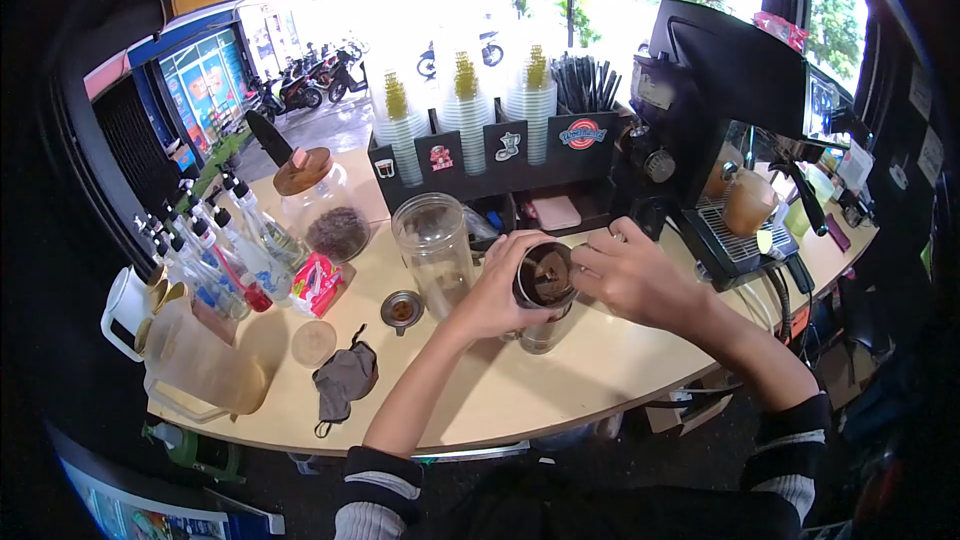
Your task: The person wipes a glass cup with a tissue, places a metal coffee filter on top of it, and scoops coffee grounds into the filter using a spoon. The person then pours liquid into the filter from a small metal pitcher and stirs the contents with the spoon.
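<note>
My left hand (508, 285) wraps round a clear container (541, 336) with dark brown contents (550, 276) inside, held upright over the counter. At its right rim, my right hand (632, 270) is closed with the fingertips pinched together. What those fingers grip, if anything, is hidden. A tall clear jar (434, 250) stands just left of my left hand. Beyond it sits a small round metal dish (402, 311) with a brown substance in it.
Left on the counter (450, 410) are a grey cloth mask (346, 381), a red packet (318, 285), pump bottles (225, 250), a plastic pitcher (205, 355) and a lidded bean jar (335, 220). Behind stands a cup rack (470, 160); at right, an espresso machine (725, 70) with a cup (750, 202).
</note>
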Motion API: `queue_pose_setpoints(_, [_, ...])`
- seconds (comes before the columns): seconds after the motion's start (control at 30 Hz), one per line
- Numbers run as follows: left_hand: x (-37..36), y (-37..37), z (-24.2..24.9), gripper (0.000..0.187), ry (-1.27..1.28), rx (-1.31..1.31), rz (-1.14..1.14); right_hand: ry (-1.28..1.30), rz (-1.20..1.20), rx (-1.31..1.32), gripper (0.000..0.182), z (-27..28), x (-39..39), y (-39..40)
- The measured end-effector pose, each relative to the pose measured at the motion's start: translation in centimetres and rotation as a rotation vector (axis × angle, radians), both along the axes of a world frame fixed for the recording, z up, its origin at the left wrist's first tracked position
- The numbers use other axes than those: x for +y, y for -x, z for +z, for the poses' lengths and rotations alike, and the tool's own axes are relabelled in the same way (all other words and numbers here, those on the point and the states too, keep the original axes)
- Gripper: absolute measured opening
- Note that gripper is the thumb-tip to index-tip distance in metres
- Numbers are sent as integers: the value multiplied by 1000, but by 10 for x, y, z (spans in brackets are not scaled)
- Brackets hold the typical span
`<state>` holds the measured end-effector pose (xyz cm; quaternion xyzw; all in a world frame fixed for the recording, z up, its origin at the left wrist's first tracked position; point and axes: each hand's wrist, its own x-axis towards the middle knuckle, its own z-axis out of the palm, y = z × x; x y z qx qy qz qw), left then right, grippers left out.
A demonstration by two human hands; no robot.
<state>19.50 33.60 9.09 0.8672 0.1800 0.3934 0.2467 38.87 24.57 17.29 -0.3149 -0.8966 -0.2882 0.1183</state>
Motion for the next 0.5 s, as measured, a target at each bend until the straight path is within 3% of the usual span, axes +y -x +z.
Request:
queue_pose_setpoints(0.2, [1, -2, 0, 85, -66, -21, 32, -7, -57, 40, 9, -7, 1, 0])
queue_pose_setpoints(0.33, [1, 2, 3, 84, 54, 38, 20, -96, -89, 77, 10, -11, 5, 1])
queue_pose_setpoints(0.5, [0, 3, 8, 82, 135, 54, -28, -9, -92, 40, 9, -19, 6, 5])
